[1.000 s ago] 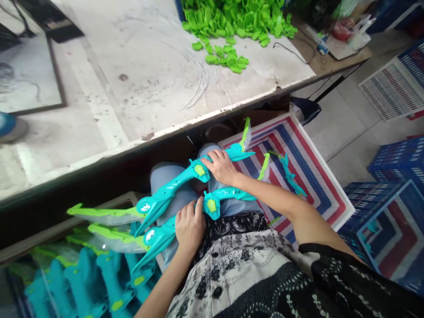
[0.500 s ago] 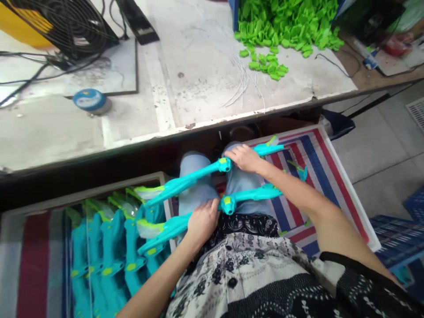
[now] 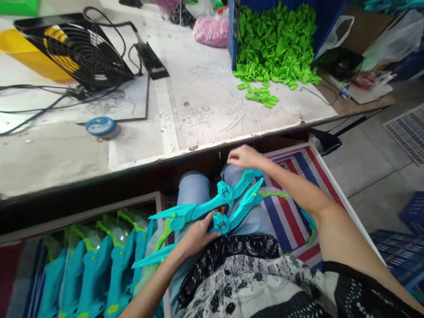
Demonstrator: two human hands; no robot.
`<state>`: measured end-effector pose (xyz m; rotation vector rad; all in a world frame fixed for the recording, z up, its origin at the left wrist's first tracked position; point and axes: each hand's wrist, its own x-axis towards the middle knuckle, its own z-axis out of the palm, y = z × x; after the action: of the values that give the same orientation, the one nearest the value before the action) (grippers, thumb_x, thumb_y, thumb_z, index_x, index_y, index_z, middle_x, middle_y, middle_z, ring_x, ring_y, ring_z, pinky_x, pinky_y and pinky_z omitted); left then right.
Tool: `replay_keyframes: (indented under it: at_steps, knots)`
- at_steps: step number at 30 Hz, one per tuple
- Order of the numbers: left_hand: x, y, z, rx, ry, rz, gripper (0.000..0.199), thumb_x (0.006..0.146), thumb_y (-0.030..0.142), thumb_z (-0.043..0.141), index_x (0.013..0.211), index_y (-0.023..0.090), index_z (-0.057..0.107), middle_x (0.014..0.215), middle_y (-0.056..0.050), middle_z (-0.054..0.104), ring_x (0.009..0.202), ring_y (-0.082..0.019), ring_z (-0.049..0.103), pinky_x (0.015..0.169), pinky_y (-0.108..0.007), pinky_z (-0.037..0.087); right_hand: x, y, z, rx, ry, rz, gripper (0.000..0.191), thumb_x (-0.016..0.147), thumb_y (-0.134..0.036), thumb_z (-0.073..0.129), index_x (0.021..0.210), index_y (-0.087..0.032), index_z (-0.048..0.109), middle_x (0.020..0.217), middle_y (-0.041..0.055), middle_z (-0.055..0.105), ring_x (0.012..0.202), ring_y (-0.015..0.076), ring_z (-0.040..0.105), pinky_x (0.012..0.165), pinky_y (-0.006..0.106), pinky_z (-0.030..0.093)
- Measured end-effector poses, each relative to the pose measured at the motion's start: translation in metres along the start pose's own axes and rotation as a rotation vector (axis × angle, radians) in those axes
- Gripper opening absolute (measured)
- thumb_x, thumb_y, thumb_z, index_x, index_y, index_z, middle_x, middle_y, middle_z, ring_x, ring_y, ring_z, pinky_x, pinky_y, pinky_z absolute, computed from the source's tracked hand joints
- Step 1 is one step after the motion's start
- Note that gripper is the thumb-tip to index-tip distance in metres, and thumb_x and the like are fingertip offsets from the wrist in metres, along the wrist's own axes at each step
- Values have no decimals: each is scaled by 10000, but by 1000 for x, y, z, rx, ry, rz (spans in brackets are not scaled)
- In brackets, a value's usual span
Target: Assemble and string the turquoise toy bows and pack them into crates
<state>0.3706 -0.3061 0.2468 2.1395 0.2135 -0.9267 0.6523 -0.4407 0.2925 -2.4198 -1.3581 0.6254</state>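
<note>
Compared with before, the two turquoise bows (image 3: 226, 192) lie turned over on the lap (image 3: 194, 190), below the table's (image 3: 205, 117) front edge. The left hand (image 3: 200, 235) closes around the nearer bow (image 3: 221, 224); the right hand (image 3: 244, 157) has left the farther one (its fingers curl; whether they pinch something, I cannot tell).

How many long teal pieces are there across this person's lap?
2: the far piece, nearer the knees, and the near piece, partly covered by the left hand.

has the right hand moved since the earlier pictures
Yes: the right hand has moved forward, nearer the table edge than before.
</note>
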Motion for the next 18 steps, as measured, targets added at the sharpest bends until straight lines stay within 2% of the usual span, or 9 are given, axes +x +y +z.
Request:
replay_keyframes:
  at_steps: [2, 3, 5, 7, 9, 12, 15, 18]
  knots:
    - [2, 0, 2, -70, 17, 6, 754, 831, 515, 518, 1477, 153, 377, 881, -67, 702, 807, -281, 647, 741, -334, 449, 10, 33, -29, -31, 344, 239, 281, 945, -261, 483, 979, -169, 747, 992, 92, 739, 930, 220, 651, 799, 304, 454]
    - [4, 1, 2, -113, 20, 19, 739, 828, 538, 514, 1455, 159, 410, 857, -55, 697, 787, -275, 640, 728, -331, 451, 17, 53, -43, -55, 477, 347, 292, 944, -226, 462, 997, -155, 740, 1025, 112, 727, 971, 235, 640, 839, 326, 460]
    - [8, 2, 1, -201, 20, 70, 662, 821, 565, 516, 1354, 171, 514, 900, -53, 707, 838, -271, 645, 757, -328, 468, 33, 94, -68, -96, 634, 523, 303, 927, -157, 451, 1061, -119, 720, 1132, 159, 690, 1082, 268, 604, 938, 376, 452]
    - [12, 4, 0, -272, 16, 107, 576, 823, 586, 517, 1219, 175, 600, 973, -62, 718, 917, -276, 649, 814, -332, 485, 48, 129, -85, -117, 683, 644, 312, 906, -122, 479, 1135, -89, 688, 1245, 200, 631, 1183, 302, 552, 1011, 429, 428]
    - [16, 6, -2, -316, 19, 113, 545, 822, 605, 523, 1132, 172, 638, 1015, -70, 724, 957, -285, 650, 861, -347, 490, 61, 155, -92, -130, 659, 708, 302, 902, -124, 511, 1157, -72, 664, 1293, 222, 592, 1232, 327, 514, 1036, 471, 416]
    - [22, 8, -4, -347, 36, 82, 551, 805, 622, 545, 1082, 162, 668, 1020, -80, 731, 959, -296, 650, 888, -373, 496, 73, 180, -94, -186, 573, 695, 270, 948, -154, 482, 1128, -40, 646, 1279, 231, 582, 1247, 314, 497, 1044, 465, 407]
    - [25, 11, -3, -364, 70, 68, 569, 782, 616, 578, 1115, 166, 681, 1005, -80, 738, 954, -302, 653, 873, -377, 505, 70, 193, -93, -231, 571, 610, 368, 1039, -218, 320, 1153, -6, 600, 1288, 239, 554, 1259, 260, 488, 1046, 427, 385]
    - [20, 15, -5, -332, 123, 72, 537, 755, 595, 614, 1084, 182, 710, 897, -65, 740, 865, -289, 668, 799, -358, 513, 51, 180, -91, -204, 640, 447, 443, 1069, -291, 233, 1163, -46, 589, 1288, 225, 560, 1236, 229, 508, 1033, 404, 394]
